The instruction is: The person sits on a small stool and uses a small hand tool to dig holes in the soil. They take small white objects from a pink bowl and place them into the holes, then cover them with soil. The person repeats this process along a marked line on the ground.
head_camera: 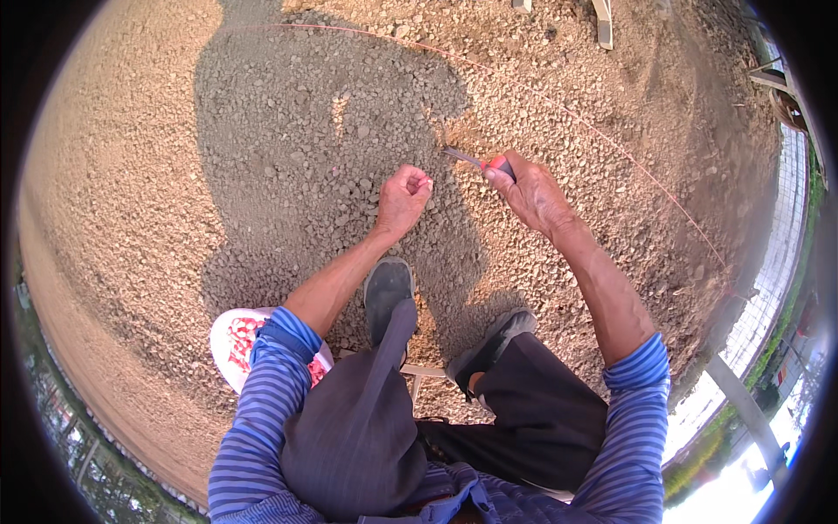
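Note:
My right hand point(533, 193) grips the red and dark handle of a screwdriver-like tool point(466, 157); its metal shaft points left over the gravel. My left hand point(404, 202) is above the shaded gravel, its fingertips pinched on a small pink and white piece point(427, 182). Beside my left forearm stands a white container point(220, 337) of red and white pieces point(242, 337), partly hidden by my sleeve. A thin pink string point(556, 103) curves across the ground beyond both hands.
My shoes point(389, 291) rest on gravel point(294, 157), near part of a low frame point(422, 371) between my legs. Wooden pieces point(603, 26) lie at the top. On the right are a pale tiled strip point(776, 255) and a post point(746, 409).

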